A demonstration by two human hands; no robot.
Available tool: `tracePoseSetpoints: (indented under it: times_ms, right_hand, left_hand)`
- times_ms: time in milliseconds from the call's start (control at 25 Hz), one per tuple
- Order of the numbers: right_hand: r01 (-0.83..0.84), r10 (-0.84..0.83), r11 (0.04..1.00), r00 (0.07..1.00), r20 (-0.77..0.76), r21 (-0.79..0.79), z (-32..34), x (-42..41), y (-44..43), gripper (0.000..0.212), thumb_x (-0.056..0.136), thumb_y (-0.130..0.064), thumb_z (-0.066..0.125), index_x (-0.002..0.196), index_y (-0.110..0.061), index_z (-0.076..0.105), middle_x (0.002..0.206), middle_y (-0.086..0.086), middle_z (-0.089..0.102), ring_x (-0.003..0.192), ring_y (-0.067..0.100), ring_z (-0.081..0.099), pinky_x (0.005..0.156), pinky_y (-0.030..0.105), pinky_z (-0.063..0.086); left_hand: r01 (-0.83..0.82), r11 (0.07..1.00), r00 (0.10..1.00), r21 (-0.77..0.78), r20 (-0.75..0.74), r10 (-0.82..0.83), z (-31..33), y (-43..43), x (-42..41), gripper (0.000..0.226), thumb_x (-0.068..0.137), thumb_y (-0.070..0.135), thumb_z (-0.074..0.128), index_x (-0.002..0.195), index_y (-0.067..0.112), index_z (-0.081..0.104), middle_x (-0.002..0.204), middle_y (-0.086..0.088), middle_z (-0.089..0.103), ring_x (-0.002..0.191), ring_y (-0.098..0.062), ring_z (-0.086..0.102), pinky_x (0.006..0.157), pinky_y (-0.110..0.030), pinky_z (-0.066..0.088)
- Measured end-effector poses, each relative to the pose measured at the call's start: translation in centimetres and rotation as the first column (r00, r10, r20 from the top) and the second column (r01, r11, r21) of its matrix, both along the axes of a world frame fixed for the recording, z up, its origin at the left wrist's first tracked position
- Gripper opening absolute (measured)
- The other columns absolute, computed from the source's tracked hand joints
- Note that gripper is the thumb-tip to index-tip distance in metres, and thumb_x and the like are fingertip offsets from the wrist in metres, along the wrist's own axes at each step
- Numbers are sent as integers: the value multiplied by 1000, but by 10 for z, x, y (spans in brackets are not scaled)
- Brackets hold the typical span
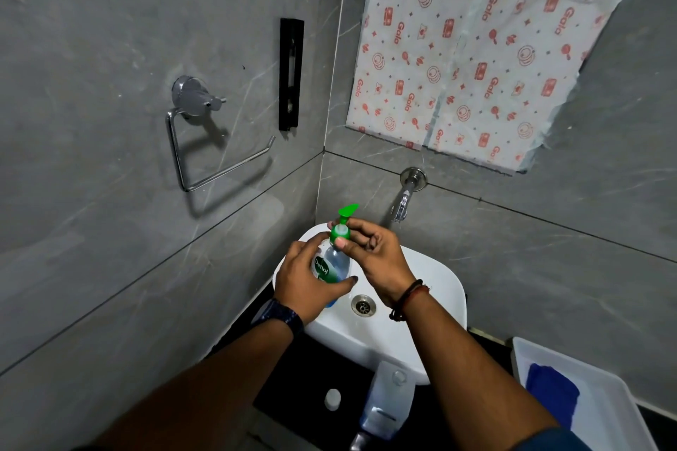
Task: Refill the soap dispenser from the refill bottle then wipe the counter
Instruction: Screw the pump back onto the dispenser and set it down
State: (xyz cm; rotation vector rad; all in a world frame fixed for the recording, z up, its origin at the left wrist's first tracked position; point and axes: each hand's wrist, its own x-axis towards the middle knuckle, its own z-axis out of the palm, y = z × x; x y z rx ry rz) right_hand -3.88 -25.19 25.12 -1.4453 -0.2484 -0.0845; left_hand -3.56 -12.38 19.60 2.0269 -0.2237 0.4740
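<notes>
Head view: the left hand (306, 280) grips the soap dispenser (329, 267) above the white sink (439, 289). The right hand (373, 256) pinches its green pump collar (339, 232) (refill bottle (384, 403) lies on the dark counter (293, 370)).

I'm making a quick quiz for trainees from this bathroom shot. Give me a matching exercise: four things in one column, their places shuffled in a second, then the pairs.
Things:
1. clear soap dispenser with green pump
2. small white cap
3. folded blue cloth
4. clear refill bottle

Places:
A. inside the white plastic tray
B. loose on the dark counter, left of the refill bottle
C. held in both hands over the white basin
D. on the counter below the basin, uncapped

Pairs: 1-C, 2-B, 3-A, 4-D
</notes>
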Motion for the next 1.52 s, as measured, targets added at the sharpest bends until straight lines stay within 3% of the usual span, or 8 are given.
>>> tracePoseSetpoints:
  times_ms: [200, 400, 560, 720, 840, 1040, 1160, 1520]
  right_hand:
    - [-122, 123, 986, 992, 2, -112, 6, 0, -10, 30, 86, 8, 55, 116, 6, 56, 119, 20, 61, 106, 20, 60, 100, 32, 46]
    - [93, -67, 911, 995, 79, -402, 11, 0, -5, 34, 65, -12, 84, 90, -25, 65, 85, -9, 68, 83, 3, 60, 79, 18, 46]
    - [184, -166, 942, 982, 89, -281, 5, -1, 0, 15, 73, -4, 75, 85, -6, 67, 83, 4, 65, 78, 9, 58, 76, 28, 51]
    - [319, -300, 896, 948, 111, -309, 5, -6, 9, 39, 62, -16, 87, 83, -11, 54, 82, 4, 61, 79, 14, 56, 77, 36, 51]
    - [259, -237, 937, 965, 116, -236, 3, -8, 13, 40, 69, -5, 78, 96, -15, 51, 90, 6, 64, 91, 20, 62, 86, 50, 52]
    - [360, -331, 881, 933, 142, -307, 1, -9, 14, 58, 63, -23, 85, 106, -26, 46, 85, 1, 62, 85, 11, 61, 78, 36, 52]
    - [303, -274, 911, 952, 139, -279, -1, -8, 14, 50, 71, -10, 78, 108, -24, 48, 89, 7, 67, 90, 18, 63, 84, 43, 51]
    - [354, -337, 886, 935, 111, -300, -2, -8, 19, 60, 63, -18, 86, 108, -25, 47, 86, 9, 67, 87, 20, 64, 84, 45, 52]
  left_hand:
    - [56, 998, 998, 17, 18, -56, -1, 4, 5, 82, 46, 47, 85, 121, 31, 54, 102, 5, 54, 89, -11, 58, 79, -28, 51]
    - [46, 998, 999, 33, 18, -46, -8, 7, 5, 79, 44, 51, 82, 117, 41, 51, 99, 11, 52, 85, -6, 56, 73, -21, 47]
    - [22, 1000, 999, 12, 25, -22, -5, 6, 7, 78, 42, 53, 79, 113, 46, 49, 95, 13, 49, 80, -4, 53, 69, -15, 41]
    - [23, 999, 1000, 25, 21, -23, -6, 7, 7, 72, 43, 54, 78, 109, 47, 49, 92, 16, 48, 77, 1, 51, 64, -5, 36]
    - [26, 999, 1000, 36, -2, -26, -7, 8, 6, 76, 42, 56, 76, 113, 44, 51, 95, 14, 48, 80, -2, 51, 67, -12, 40]
    - [10, 1000, 1000, 23, 1, -10, -7, 8, 5, 70, 41, 53, 76, 106, 45, 51, 91, 15, 48, 76, 1, 50, 63, -12, 39]
    - [20, 1000, 1000, 17, -13, -20, -7, 9, 6, 76, 42, 51, 78, 113, 44, 50, 97, 11, 49, 79, -3, 52, 65, -14, 40]
    - [29, 999, 999, 21, -13, -29, -9, 12, 3, 70, 42, 54, 75, 106, 50, 48, 92, 14, 49, 76, 2, 50, 64, -14, 39]
